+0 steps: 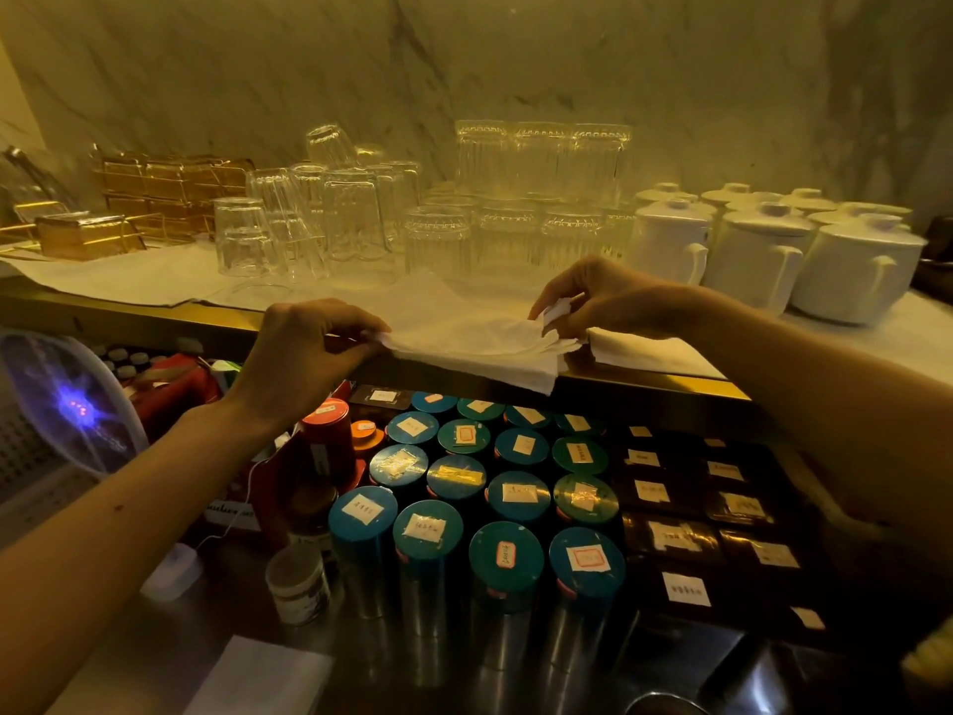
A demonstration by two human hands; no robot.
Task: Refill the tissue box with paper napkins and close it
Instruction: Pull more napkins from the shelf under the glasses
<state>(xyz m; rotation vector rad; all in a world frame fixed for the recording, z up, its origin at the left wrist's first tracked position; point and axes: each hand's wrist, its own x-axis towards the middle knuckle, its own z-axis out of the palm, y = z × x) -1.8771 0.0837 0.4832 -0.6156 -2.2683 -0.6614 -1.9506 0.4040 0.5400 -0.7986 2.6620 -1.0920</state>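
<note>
Still at the napkin-gathering step, no tissue box clearly in view: left hand (304, 348) in a pinch grip on one end of the paper napkins (479, 348), right hand (593, 301) pinching the other, held over the worktop (154, 296) edge; next, probably squaring the stack and finding the box.

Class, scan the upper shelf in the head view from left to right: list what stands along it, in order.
Amber boxes in gold wire racks → plain upturned glasses → ribbed glasses → white lidded mugs.
</note>
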